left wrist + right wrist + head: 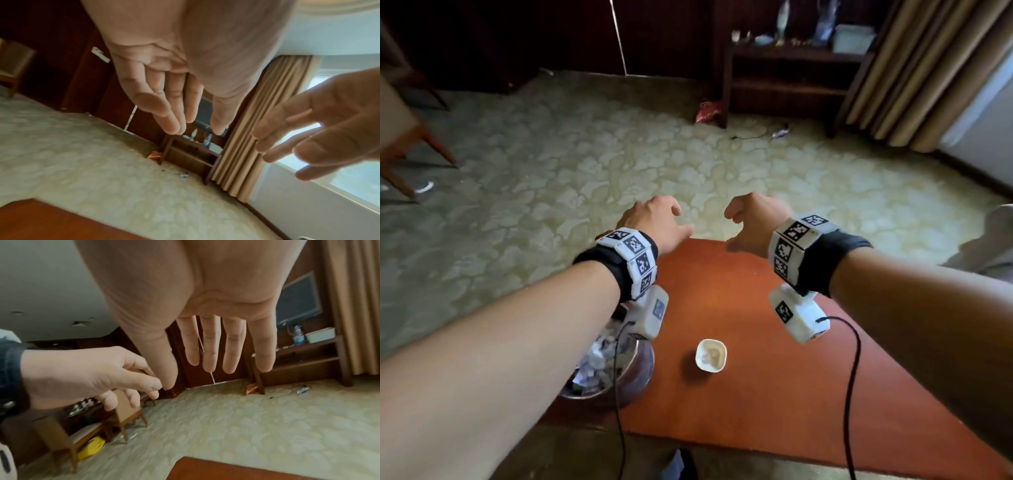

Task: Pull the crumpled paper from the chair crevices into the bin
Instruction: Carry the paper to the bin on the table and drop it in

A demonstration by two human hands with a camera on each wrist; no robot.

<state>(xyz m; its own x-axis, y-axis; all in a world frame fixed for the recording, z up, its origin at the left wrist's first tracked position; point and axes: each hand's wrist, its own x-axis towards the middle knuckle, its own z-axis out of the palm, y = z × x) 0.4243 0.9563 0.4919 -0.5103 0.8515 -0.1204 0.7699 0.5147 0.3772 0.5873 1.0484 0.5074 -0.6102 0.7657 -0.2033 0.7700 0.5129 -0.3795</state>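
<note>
Both my hands are held out side by side above the far edge of a red-brown table (756, 394). My left hand (671, 219) has relaxed, slightly bent fingers (170, 120) and holds nothing. My right hand (738, 222) is empty too, with its fingers (209, 356) straight. A round metal bin (642, 377) stands below my left forearm, at the table's left side, with crumpled paper (599, 359) inside. A wooden chair (397, 130) with a pale seat stands far left on the carpet. No paper shows in its crevices from here.
A small white cup (711, 355) sits on the table near me. A dark shelf unit (791, 78) and curtains (928, 68) stand at the back right, with a red snack bag (707, 111) on the floor. A yellow object (92, 449) lies under a bench.
</note>
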